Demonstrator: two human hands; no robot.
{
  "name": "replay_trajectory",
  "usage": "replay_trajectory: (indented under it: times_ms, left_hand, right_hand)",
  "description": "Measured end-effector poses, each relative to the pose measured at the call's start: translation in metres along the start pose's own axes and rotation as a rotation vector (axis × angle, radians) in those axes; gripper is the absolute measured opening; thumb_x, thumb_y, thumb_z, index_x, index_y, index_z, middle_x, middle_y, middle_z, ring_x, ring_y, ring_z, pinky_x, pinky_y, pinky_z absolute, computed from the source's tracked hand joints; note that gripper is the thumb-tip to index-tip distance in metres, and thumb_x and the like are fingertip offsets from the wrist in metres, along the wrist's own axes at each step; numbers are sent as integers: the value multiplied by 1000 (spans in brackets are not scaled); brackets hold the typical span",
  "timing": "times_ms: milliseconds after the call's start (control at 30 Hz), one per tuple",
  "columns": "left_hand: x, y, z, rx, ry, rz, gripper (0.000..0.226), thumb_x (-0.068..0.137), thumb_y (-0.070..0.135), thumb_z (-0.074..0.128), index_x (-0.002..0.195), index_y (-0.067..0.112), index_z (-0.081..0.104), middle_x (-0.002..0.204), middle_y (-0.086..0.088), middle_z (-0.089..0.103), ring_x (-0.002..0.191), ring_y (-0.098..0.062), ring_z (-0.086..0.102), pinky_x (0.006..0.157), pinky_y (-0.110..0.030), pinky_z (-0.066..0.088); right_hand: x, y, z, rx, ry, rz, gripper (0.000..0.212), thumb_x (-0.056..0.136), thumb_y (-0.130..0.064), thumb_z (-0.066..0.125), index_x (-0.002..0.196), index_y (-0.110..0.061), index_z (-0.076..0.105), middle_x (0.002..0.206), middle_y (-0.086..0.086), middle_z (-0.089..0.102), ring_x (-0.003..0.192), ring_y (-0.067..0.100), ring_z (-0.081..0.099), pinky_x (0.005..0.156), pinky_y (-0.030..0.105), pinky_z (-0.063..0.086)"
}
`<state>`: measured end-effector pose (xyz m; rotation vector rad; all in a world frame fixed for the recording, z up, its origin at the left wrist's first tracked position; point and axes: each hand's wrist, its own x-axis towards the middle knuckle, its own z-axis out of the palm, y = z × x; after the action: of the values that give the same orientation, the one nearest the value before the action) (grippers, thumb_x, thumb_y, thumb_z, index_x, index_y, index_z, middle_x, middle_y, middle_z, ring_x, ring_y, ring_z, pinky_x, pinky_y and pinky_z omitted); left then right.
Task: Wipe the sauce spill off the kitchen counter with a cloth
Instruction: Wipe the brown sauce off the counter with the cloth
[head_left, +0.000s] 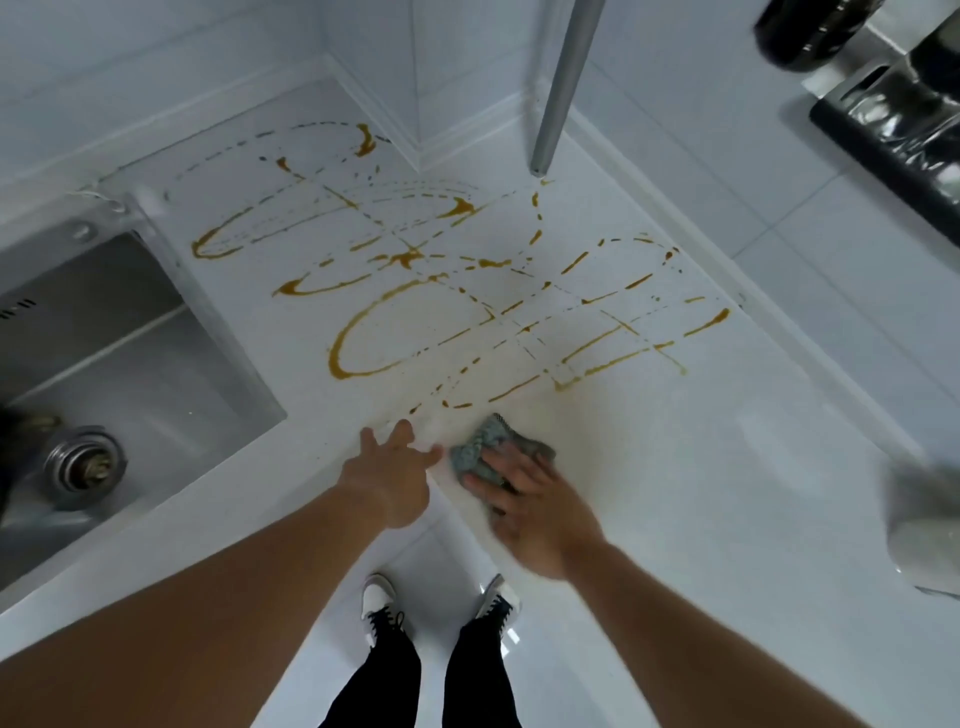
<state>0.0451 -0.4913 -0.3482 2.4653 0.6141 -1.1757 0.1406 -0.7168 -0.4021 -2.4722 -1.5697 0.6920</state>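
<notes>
Brown sauce (363, 332) runs in loops and dashed lines across the white counter (701, 467), from the back corner to near the front edge. A crumpled grey-blue cloth (480, 449) lies on the counter just in front of the nearest sauce lines. My right hand (540, 512) presses flat on the cloth, fingers spread over its near side. My left hand (397, 467) rests on the counter edge just left of the cloth, fingers apart, holding nothing. A faint yellowish smear surrounds the cloth.
A steel sink (104, 353) with a drain (83, 465) is set into the counter at the left. A grey pipe (563, 83) comes down at the back corner. Dark glossy items (893, 119) hang at the upper right. A blurred pale object (924, 525) is at the right edge.
</notes>
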Motion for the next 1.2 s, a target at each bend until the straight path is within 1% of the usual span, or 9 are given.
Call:
replay_trajectory:
  times_ms: [67,200,433,533,633,833,900,1000,1200]
  left_hand:
    - [-3,-6,4,-153,189,-13,46,105,33,41,149,46,46,151,3,32,144,-34,27,112,-48,44]
    - [-3,-10,14,-414,460,-232,35,101,36,52,135,33,59,134,-3,41,123,-27,49,98,-43,52]
    - [12,-13,-12,-478,297,-699,91,83,71,61,151,22,27,155,-15,18,143,-44,24,110,-69,32]
    - [18,-24,-9,-563,286,-732,111,74,80,66,153,20,16,152,-17,17,141,-45,24,108,-72,35]
    - [24,-21,-4,-549,228,-692,134,68,90,62,159,13,2,157,-22,8,147,-53,10,110,-66,38]
    - [36,-15,-9,-520,184,-746,145,61,95,61,160,10,-2,164,-25,3,148,-60,4,115,-75,21]
    - [40,-17,-11,-479,164,-740,145,61,95,60,160,7,0,164,-29,5,147,-63,8,117,-70,22]
    - [44,-19,-10,-458,162,-728,145,64,94,59,159,2,-1,163,-33,4,145,-67,8,119,-66,24]
    - [48,-20,-9,-483,164,-701,147,64,91,63,158,-1,-3,161,-37,3,143,-70,5,119,-66,20]
  right_hand:
    - [10,52,-26,108,108,305,54,105,-40,34,159,-40,35,165,-5,34,154,21,29,126,48,28]
    - [28,83,-52,244,153,941,63,108,-54,20,168,-34,13,176,9,3,161,33,-2,129,56,6]
    - [19,9,-15,24,-53,-100,57,104,-51,31,161,-49,28,174,-9,14,162,21,2,130,46,11]
    - [33,67,-49,96,46,201,50,106,-40,38,155,-50,40,171,-2,23,153,27,22,118,45,41]
    - [44,66,-61,203,156,671,48,110,-41,32,157,-41,42,172,6,20,155,31,15,122,49,29]
    - [51,-2,-46,106,-23,224,42,105,-48,41,145,-47,54,166,-5,34,156,26,20,126,54,25]
    - [54,7,-62,99,219,292,25,100,-39,56,120,-39,71,136,-1,59,125,23,46,102,48,53]
    - [66,14,-71,115,366,350,18,96,-39,62,112,-32,62,105,-5,51,93,16,48,72,33,52]
    - [69,-35,-25,133,149,165,20,99,-32,62,117,-29,54,126,-4,58,112,17,61,89,31,55]
